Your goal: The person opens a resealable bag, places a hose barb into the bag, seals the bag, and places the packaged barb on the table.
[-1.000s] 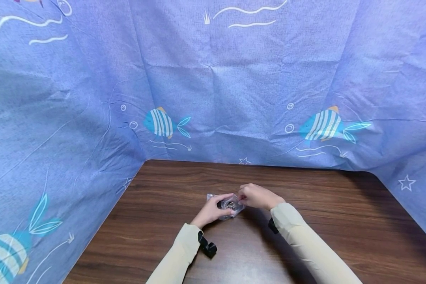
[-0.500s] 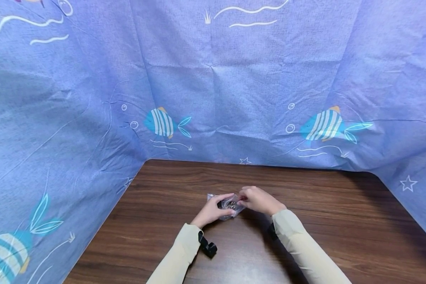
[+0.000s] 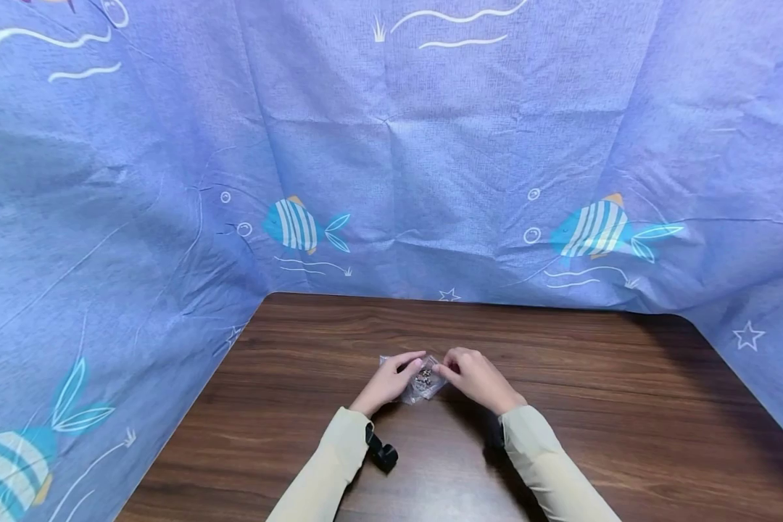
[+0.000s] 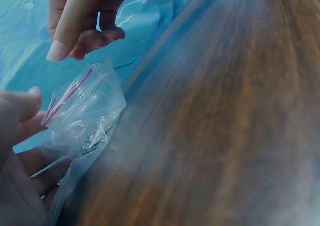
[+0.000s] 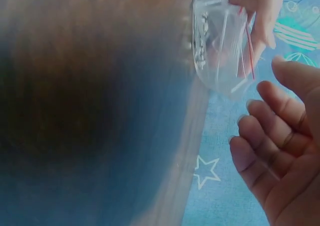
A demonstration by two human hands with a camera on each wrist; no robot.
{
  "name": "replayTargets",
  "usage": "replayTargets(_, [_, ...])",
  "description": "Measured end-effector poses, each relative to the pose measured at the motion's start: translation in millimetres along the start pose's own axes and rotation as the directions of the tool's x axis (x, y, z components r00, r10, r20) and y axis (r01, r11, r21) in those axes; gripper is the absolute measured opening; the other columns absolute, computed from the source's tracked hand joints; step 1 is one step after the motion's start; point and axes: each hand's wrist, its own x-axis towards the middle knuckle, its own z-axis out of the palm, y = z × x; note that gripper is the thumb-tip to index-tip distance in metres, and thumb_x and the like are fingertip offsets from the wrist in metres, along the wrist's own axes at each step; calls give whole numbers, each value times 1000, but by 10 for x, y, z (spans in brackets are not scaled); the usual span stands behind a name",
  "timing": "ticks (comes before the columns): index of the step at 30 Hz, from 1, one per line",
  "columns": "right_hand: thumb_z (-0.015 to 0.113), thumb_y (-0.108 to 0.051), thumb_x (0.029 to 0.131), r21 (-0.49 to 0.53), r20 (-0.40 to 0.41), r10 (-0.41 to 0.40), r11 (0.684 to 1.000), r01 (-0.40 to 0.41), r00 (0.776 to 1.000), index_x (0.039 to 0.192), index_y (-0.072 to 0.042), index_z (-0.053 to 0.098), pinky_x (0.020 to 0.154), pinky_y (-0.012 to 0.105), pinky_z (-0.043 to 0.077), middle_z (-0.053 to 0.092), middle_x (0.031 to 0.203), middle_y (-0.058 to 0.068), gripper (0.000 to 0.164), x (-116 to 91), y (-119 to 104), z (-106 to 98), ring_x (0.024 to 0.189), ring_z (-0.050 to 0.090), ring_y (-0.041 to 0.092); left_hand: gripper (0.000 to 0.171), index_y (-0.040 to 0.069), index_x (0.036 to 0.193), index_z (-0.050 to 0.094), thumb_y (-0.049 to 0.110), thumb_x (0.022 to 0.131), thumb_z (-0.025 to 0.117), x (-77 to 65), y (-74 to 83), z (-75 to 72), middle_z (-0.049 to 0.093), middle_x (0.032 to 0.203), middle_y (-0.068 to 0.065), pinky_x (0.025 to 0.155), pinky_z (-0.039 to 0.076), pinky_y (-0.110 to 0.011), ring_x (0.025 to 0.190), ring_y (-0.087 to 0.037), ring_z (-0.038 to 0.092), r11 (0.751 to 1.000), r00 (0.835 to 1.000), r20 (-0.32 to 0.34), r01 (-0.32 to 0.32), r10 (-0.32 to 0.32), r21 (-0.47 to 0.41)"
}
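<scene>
A small clear zip bag (image 3: 417,394) with small dark and silvery pieces (image 3: 424,378) inside sits on the table between my two hands. In the left wrist view a red line (image 4: 69,96) runs along the bag's zip edge. My left hand (image 3: 383,386) is at the bag's left side, its fingers (image 4: 42,173) behind the plastic and its thumb lifted off. Just right of the bag, my right hand (image 3: 481,378) has loosely bent fingers with nothing between them. The right wrist view shows a gap between these fingertips (image 5: 265,88) and the bag (image 5: 225,50).
A brown wood-grain table (image 3: 287,435) spreads around the hands. Behind it and at the sides hangs a blue cloth (image 3: 444,167) with fish and stars printed on it. A black wrist camera (image 3: 383,455) is strapped below the left hand.
My right hand's fingers have let go of the bag's right edge and loosened. The left thumb has lifted from the bag's near side, uncovering more of it.
</scene>
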Motion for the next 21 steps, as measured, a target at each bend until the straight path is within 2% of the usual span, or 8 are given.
replayTargets(5, [68, -28, 90, -8, 19, 32, 999, -32, 999, 68, -17, 60, 51, 18, 38, 51, 61, -11, 25, -66, -48, 38, 54, 42, 1, 37, 4, 131, 59, 23, 104, 41, 36, 80, -9, 60, 132, -14, 105, 41, -48, 125, -30, 53, 999, 999, -20, 40, -40, -10])
replayTargets(10, [68, -30, 89, 0, 78, 11, 1000, -11, 997, 60, -19, 56, 44, 16, 33, 43, 53, -16, 33, -124, -102, 92, 47, 36, -2, 34, 1, 128, 60, 14, 102, 43, 80, 140, 11, 61, 130, -17, 104, 42, -49, 124, -33, 54, 1000, 999, -38, 27, -27, 7])
replayTargets(16, [69, -33, 87, -19, 106, -2, 1000, 4, 994, 49, -19, 55, 40, 16, 25, 37, 45, -19, 43, -150, -174, 124, 42, 29, -4, 32, 2, 127, 62, 10, 101, 44, 119, 188, 32, 61, 130, -16, 103, 43, -48, 123, -32, 55, 1000, 1000, -16, 15, -15, 8])
replayTargets(21, [71, -33, 86, -35, 100, 9, 999, -5, 995, 49, -19, 59, 40, 17, 25, 38, 44, -19, 41, -153, -203, 126, 42, 29, -3, 29, 5, 122, 66, 9, 100, 47, 135, 203, 29, 65, 125, -14, 100, 46, -47, 118, -31, 58, 998, 1000, 14, -8, 7, 55])
